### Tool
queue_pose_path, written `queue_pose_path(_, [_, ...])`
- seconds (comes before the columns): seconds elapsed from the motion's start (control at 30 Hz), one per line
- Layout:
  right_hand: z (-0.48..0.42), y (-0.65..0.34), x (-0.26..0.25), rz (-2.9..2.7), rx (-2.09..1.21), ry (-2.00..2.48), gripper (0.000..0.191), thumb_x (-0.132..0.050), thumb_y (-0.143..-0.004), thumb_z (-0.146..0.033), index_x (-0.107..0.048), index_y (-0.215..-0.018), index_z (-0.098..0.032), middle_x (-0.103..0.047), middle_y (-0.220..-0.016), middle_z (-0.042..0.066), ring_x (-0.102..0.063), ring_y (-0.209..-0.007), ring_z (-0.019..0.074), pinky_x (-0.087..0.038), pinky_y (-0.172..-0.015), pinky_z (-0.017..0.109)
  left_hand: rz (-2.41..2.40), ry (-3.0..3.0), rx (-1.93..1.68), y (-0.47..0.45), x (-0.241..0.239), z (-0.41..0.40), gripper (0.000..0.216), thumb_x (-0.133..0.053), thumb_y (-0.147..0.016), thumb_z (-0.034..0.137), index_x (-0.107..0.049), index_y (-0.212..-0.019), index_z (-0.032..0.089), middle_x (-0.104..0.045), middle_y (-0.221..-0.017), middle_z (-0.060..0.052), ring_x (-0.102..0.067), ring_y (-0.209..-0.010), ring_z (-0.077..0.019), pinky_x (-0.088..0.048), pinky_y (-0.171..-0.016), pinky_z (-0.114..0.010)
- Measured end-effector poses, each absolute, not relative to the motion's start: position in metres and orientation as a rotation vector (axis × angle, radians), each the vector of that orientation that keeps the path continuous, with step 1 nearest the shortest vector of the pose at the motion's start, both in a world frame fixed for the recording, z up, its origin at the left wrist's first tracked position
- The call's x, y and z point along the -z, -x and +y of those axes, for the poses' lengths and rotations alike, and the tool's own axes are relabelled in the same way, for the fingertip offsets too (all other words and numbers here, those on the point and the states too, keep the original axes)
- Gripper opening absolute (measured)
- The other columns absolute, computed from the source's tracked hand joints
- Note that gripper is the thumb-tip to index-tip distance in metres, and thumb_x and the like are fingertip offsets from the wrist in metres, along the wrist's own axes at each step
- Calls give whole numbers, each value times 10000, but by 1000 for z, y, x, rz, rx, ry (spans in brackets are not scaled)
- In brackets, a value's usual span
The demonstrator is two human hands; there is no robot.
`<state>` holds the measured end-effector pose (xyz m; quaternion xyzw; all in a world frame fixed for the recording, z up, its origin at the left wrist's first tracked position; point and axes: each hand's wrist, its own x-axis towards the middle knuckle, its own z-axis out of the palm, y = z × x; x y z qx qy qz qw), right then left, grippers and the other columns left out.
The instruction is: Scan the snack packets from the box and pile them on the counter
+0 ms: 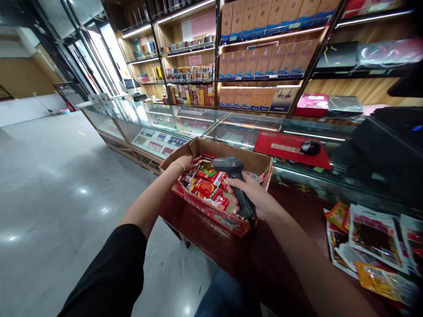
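Observation:
A low cardboard box (211,213) stands on a dark red counter, filled with several shiny red snack packets (206,188). My left hand (185,163) reaches over the box's left end, down among the packets. Its fingertips are hidden there, so whether it grips one does not show. In my right hand (253,193) is a black barcode scanner (243,200), my fingers wrapped round its handle. The scanner's head sits above the packets, pointing left.
Several snack bags (376,237) lie on the counter at the right. Behind the box, a red mat (287,147) with a black mouse (310,147) rests on a glass display case (185,123). Stocked shelves (261,79) line the wall. A dark monitor (393,163) stands far right.

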<state>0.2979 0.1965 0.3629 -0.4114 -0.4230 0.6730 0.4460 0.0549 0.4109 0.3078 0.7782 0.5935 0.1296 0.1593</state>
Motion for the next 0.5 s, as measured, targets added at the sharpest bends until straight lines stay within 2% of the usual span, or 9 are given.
queue_pose_path(0.1, [199,-299,-357,-989,-1655,999,319,-706,-775,-384,-437,-866,-240,-565,-663,-66,-481,-411,86,-431,-330,209,1714,-2178,-285,-54,-297,418,278,-806,-526,270,-707,-771,187,-731,-927,-155,-643,-1020,-310,-432,-924,-338])
queue_pose_path(0.23, [200,-301,-355,-946,-1653,966,303,-705,-780,-379,-446,-850,-238,-571,-656,-61,-474,-405,85,-415,-324,203,1713,-2127,-195,-55,-297,424,262,-802,-482,208,-718,-727,172,-734,-814,-130,-668,-921,-297,-460,-875,-318])
queue_pose_path(0.37, [202,-302,-353,-905,-1678,878,283,-704,-779,-366,-468,-872,-240,-560,-626,-66,-469,-403,91,-409,-325,205,1679,-2078,-267,-58,-307,420,186,-744,-583,207,-712,-757,148,-723,-792,-113,-676,-840,-273,-495,-791,-311])
queue_pose_path(0.5, [198,-308,-353,-888,-1683,800,266,-696,-793,-379,-481,-792,-222,-542,-604,-58,-446,-396,82,-397,-321,201,1581,-1986,-431,-67,-321,402,204,-698,-690,226,-669,-874,142,-707,-786,-74,-671,-682,-195,-523,-653,-276])
